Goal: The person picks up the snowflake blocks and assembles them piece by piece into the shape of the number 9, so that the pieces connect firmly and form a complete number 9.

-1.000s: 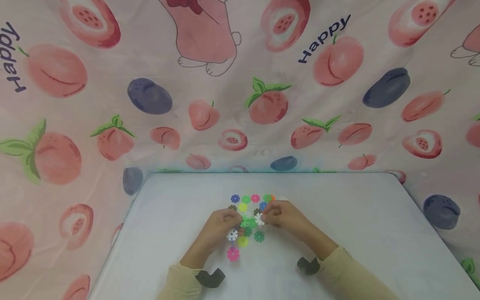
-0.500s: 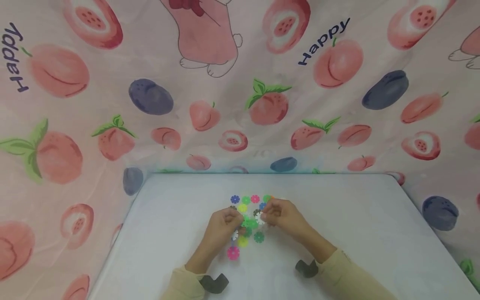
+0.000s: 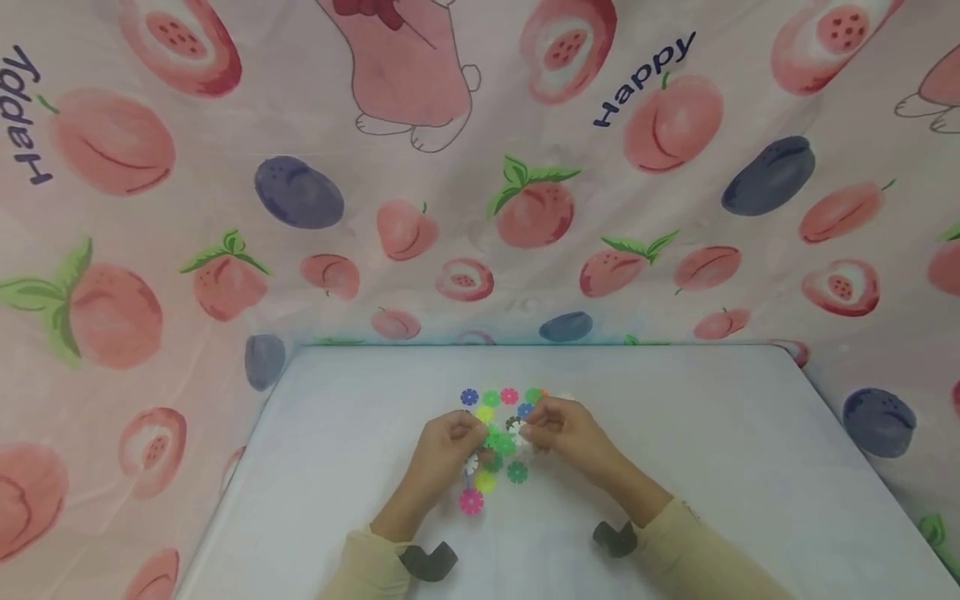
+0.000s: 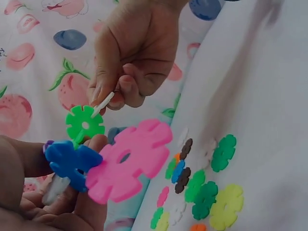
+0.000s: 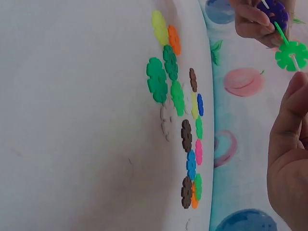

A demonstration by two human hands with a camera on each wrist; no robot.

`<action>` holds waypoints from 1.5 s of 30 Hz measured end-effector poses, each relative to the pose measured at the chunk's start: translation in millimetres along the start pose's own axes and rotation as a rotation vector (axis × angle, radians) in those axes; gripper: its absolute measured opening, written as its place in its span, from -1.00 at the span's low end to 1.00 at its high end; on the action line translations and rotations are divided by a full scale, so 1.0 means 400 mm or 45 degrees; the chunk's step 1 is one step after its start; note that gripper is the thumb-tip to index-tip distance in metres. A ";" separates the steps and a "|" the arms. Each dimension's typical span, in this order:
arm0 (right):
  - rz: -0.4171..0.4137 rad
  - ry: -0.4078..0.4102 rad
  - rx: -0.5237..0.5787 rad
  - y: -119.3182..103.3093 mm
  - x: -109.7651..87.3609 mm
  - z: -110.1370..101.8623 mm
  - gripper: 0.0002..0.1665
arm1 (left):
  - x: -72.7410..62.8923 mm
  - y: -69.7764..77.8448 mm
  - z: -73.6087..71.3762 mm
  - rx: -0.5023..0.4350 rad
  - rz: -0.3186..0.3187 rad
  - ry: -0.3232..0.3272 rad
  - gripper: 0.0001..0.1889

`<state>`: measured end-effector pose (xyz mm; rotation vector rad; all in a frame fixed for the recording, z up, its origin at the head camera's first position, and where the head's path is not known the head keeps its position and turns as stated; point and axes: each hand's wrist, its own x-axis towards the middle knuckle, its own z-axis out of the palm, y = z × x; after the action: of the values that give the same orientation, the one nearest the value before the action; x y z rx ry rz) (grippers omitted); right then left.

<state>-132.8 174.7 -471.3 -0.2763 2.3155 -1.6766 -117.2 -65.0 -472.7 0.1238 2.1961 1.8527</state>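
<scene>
Joined snowflake discs hang from my left hand (image 3: 448, 442), whose fingers grip them from the side. In the left wrist view this piece shows a large pink disc (image 4: 130, 161), a blue disc (image 4: 72, 163), a whitish disc (image 4: 56, 190) and a green disc (image 4: 85, 124). A purple disc (image 5: 274, 13) of it shows in the right wrist view. My right hand (image 3: 566, 429) pinches a white snowflake disc (image 3: 516, 432) between thumb and fingertips. The white disc's edge meets the green disc's rim, nearly crosswise to it. Both hands are held above the table, close together.
Several loose snowflake discs lie on the white table (image 3: 675, 433) around and beyond the hands, among them a yellow disc (image 4: 227, 207), a dark green disc (image 5: 157, 80) and a brown disc (image 5: 186, 135). A fruit-print cloth (image 3: 450, 167) hangs behind the table's far edge.
My left hand has shifted slightly to the right, and the pink disc has swung a little right and up. The white disc beside it has turned more edge-on. The right hand has barely moved.
</scene>
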 end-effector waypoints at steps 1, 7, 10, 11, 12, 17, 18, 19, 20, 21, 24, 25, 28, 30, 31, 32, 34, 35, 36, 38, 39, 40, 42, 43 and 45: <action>0.000 -0.007 0.000 0.001 0.002 -0.003 -0.75 | 0.001 0.000 -0.002 -0.009 -0.010 -0.008 -0.75; 0.013 -0.034 0.030 -0.003 0.012 -0.021 -0.70 | 0.008 -0.004 -0.013 -0.113 -0.081 -0.051 -0.70; 0.062 -0.012 0.032 0.001 0.022 -0.031 -0.66 | 0.011 -0.004 -0.017 -0.153 -0.098 -0.049 -0.69; 0.084 0.004 0.021 0.005 0.026 -0.034 -0.66 | 0.012 -0.004 -0.017 -0.154 -0.102 -0.045 -0.69; 0.106 0.023 0.003 0.010 0.030 -0.038 -0.66 | 0.012 -0.004 -0.018 -0.163 -0.103 -0.045 -0.69; 0.215 0.110 -0.191 0.042 0.044 -0.052 -0.70 | 0.013 -0.007 -0.019 -0.208 -0.114 -0.064 -0.68; 0.233 0.123 -0.238 0.047 0.047 -0.054 -0.70 | 0.014 -0.008 -0.018 -0.216 -0.117 -0.067 -0.68; 0.248 0.132 -0.282 0.053 0.049 -0.056 -0.70 | 0.013 -0.009 -0.018 -0.224 -0.121 -0.069 -0.68; 0.261 0.143 -0.322 0.057 0.050 -0.057 -0.70 | 0.013 -0.010 -0.018 -0.226 -0.125 -0.065 -0.68; 0.271 0.150 -0.356 0.062 0.052 -0.058 -0.70 | 0.012 -0.012 -0.017 -0.227 -0.129 -0.059 -0.69; 0.283 0.170 -0.480 0.075 0.059 -0.060 -0.72 | 0.011 -0.017 -0.016 -0.249 -0.129 -0.049 -0.72; 0.278 0.176 -0.520 0.079 0.061 -0.060 -0.73 | 0.011 -0.019 -0.015 -0.260 -0.123 -0.048 -0.73; 0.286 0.200 -0.620 0.089 0.070 -0.059 -0.77 | 0.010 -0.019 -0.014 -0.301 -0.126 -0.058 -0.76; 0.305 0.202 -0.648 0.093 0.076 -0.058 -0.77 | 0.010 -0.019 -0.014 -0.334 -0.124 -0.071 -0.79; 0.308 0.202 -0.661 0.095 0.078 -0.058 -0.77 | 0.010 -0.019 -0.014 -0.343 -0.130 -0.072 -0.80; 0.321 0.199 -0.665 0.096 0.080 -0.057 -0.75 | 0.010 -0.018 -0.014 -0.355 -0.141 -0.073 -0.83; 0.332 0.185 -0.672 0.100 0.084 -0.055 -0.73 | 0.010 -0.020 -0.015 -0.362 -0.145 -0.081 -0.86; 0.330 0.176 -0.677 0.101 0.086 -0.054 -0.73 | 0.011 -0.021 -0.015 -0.362 -0.150 -0.084 -0.86; 0.325 0.171 -0.682 0.103 0.087 -0.053 -0.73 | 0.011 -0.022 -0.016 -0.354 -0.152 -0.086 -0.86; 0.316 0.164 -0.699 0.105 0.089 -0.051 -0.74 | 0.012 -0.024 -0.017 -0.298 -0.167 -0.094 -0.86; 0.305 0.160 -0.711 0.107 0.090 -0.051 -0.76 | 0.013 -0.025 -0.017 -0.262 -0.169 -0.105 -0.84; 0.300 0.157 -0.717 0.108 0.090 -0.050 -0.77 | 0.014 -0.026 -0.017 -0.232 -0.165 -0.118 -0.80; 0.298 0.156 -0.727 0.109 0.091 -0.050 -0.78 | 0.014 -0.028 -0.018 -0.190 -0.155 -0.151 -0.69; 0.296 0.154 -0.729 0.109 0.091 -0.050 -0.78 | 0.014 -0.028 -0.018 -0.177 -0.149 -0.171 -0.63; 0.295 0.152 -0.715 0.108 0.091 -0.049 -0.77 | 0.013 -0.028 -0.018 -0.175 -0.126 -0.208 -0.52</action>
<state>-173.6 194.8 -510.4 -0.0080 2.7444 -0.9364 -123.0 -72.5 -483.3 0.1315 1.9260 1.8620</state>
